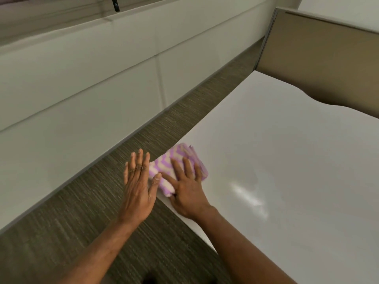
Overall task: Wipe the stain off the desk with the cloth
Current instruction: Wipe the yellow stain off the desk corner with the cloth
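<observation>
A purple-and-white zigzag cloth [180,158], folded into a pad, lies at the left edge of the white desk [287,160]. My right hand [187,189] presses flat on top of the cloth with fingers spread. My left hand [137,187] hovers just off the desk edge over the carpet, palm open, with its thumb touching the cloth's overhanging end. I see no stain on the desk; the spot under the cloth is hidden.
Striped grey carpet [82,212] runs along the desk's left side, bounded by a white wall [82,83]. A tan partition panel [320,56] stands at the desk's far end. Light glare [248,195] shines on the desk to the right of my hand.
</observation>
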A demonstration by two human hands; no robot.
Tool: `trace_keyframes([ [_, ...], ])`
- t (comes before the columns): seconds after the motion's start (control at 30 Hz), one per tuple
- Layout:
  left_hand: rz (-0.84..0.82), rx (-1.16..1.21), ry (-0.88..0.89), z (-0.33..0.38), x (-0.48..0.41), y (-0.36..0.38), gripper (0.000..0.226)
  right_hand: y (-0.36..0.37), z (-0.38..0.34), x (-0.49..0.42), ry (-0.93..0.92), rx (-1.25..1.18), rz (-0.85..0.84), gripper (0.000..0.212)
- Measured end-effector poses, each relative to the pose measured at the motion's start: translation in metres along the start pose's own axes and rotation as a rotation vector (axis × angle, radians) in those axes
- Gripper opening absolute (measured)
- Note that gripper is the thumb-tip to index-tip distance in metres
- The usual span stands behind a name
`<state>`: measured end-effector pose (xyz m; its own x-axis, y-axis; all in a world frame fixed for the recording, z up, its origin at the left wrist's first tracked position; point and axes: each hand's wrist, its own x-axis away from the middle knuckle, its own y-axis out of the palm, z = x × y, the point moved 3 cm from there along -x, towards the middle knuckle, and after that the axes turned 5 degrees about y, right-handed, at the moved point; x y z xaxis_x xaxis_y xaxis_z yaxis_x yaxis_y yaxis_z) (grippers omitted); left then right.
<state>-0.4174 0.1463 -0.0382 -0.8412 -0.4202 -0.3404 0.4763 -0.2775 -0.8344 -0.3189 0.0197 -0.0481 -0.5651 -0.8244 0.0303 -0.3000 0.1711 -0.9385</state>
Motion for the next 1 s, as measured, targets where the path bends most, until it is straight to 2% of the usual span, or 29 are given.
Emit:
trace_keyframes([
  [0.13,0.002,-0.041,-0.023,0.007,0.005,-0.003,0.081,-0.001,0.006,0.052,-0.031,-0.034,-0.002,0.058],
  [0.23,-0.017,-0.053,-0.013,0.015,0.012,-0.005,0.082,-0.002,0.022,0.095,0.041,-0.055,0.024,0.059],
  [0.4,-0.065,-0.037,0.035,0.022,0.026,-0.012,0.082,-0.023,0.071,0.129,0.324,-0.084,0.182,0.061],
  [0.5,-0.088,-0.019,0.056,0.021,0.037,-0.016,0.081,-0.032,0.096,0.114,0.526,-0.063,0.189,0.063],
  [0.6,-0.104,-0.005,0.102,0.026,0.052,-0.015,0.080,-0.035,0.092,0.090,0.628,-0.073,0.158,0.066],
  [0.83,-0.111,0.020,0.160,0.035,0.079,-0.001,0.074,-0.006,0.044,0.130,0.408,-0.022,0.031,0.065],
  [1.0,-0.134,0.012,0.175,0.044,0.093,0.004,0.073,0.004,0.027,0.200,0.374,-0.001,0.063,0.066],
])
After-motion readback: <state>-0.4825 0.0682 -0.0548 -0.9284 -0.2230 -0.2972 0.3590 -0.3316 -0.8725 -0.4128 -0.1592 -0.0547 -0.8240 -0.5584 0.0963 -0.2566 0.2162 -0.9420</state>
